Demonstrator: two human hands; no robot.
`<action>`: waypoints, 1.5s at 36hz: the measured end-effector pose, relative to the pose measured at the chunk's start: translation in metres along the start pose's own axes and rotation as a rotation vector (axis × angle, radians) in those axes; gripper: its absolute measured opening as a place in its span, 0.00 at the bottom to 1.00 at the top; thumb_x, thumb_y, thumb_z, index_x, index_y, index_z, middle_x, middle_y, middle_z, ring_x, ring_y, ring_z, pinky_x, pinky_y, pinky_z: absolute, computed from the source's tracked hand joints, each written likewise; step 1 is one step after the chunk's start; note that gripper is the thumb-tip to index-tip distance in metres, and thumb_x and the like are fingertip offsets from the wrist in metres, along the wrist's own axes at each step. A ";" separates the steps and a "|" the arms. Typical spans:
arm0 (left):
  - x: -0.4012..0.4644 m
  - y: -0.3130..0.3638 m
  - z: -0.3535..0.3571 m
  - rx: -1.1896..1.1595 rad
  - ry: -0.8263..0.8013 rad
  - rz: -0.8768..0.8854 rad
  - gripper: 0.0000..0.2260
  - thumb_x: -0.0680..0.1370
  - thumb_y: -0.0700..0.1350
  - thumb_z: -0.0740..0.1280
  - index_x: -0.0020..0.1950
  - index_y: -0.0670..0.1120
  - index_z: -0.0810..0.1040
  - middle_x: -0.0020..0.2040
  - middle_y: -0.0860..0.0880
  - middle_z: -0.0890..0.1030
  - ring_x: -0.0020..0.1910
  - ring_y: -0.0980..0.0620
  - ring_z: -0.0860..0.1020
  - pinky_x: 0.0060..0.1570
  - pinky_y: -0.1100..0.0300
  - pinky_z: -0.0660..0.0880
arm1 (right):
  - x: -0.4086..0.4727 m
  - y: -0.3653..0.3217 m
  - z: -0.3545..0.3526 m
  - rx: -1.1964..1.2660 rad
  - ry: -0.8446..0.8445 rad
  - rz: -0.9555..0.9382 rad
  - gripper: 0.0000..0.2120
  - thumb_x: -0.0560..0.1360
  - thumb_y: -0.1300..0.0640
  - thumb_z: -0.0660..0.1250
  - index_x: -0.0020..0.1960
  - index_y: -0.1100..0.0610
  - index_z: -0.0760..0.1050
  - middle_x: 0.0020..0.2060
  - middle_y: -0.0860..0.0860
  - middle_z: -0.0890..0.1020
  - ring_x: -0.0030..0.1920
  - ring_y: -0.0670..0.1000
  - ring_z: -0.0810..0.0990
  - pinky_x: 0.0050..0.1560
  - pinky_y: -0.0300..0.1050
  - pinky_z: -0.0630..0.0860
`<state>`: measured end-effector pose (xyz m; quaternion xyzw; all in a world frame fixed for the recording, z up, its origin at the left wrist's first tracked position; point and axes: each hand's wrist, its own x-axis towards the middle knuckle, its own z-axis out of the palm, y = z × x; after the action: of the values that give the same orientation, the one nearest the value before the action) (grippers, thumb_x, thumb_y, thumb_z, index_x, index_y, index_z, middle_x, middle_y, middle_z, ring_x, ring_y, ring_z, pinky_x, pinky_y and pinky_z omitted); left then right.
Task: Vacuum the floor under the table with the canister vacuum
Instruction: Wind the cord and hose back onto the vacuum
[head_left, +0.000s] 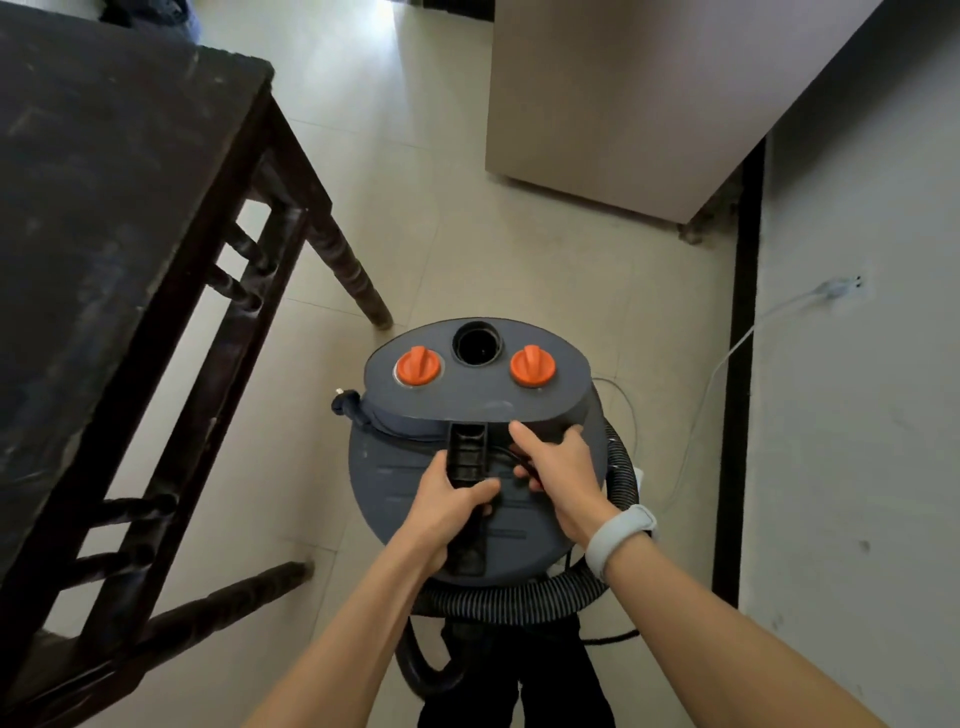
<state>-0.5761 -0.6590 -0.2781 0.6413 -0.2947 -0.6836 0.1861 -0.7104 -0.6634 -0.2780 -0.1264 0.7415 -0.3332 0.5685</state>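
A grey canister vacuum stands on the tiled floor in front of me, with two orange knobs and an open round port on its lid. Its black ribbed hose coils around the near and right side. My left hand is closed around the vacuum's dark top handle. My right hand rests on the lid beside the handle, fingers on a dark cord or strap there; what it grips is partly hidden. The dark wooden table stands at the left.
A table leg comes down just left of the vacuum. A beige cabinet stands ahead on the right. A white wall with a socket and plugged white cable runs along the right. Pale floor tiles lie between table and cabinet.
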 end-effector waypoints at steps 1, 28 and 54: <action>0.001 0.001 0.003 -0.013 -0.015 -0.002 0.12 0.74 0.35 0.70 0.54 0.44 0.72 0.45 0.44 0.81 0.36 0.51 0.78 0.37 0.60 0.76 | 0.002 -0.001 0.001 0.012 0.003 -0.004 0.41 0.74 0.52 0.70 0.75 0.66 0.49 0.46 0.52 0.82 0.32 0.46 0.77 0.23 0.33 0.69; -0.007 -0.049 0.075 0.221 0.052 -0.096 0.13 0.79 0.47 0.65 0.62 0.44 0.73 0.55 0.48 0.79 0.57 0.49 0.77 0.56 0.55 0.73 | 0.031 0.008 -0.016 0.075 -0.074 0.420 0.23 0.73 0.61 0.71 0.65 0.66 0.68 0.54 0.62 0.80 0.52 0.62 0.81 0.49 0.59 0.80; 0.007 0.120 0.088 0.098 0.209 -0.083 0.10 0.78 0.44 0.66 0.57 0.42 0.77 0.52 0.42 0.82 0.53 0.45 0.79 0.57 0.47 0.76 | 0.053 -0.153 -0.023 -0.058 -0.273 0.346 0.08 0.79 0.59 0.60 0.58 0.57 0.69 0.46 0.59 0.79 0.39 0.54 0.75 0.35 0.44 0.68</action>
<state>-0.6783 -0.7397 -0.2065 0.7292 -0.2799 -0.6047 0.1557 -0.7779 -0.7990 -0.2174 -0.0576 0.6778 -0.1890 0.7082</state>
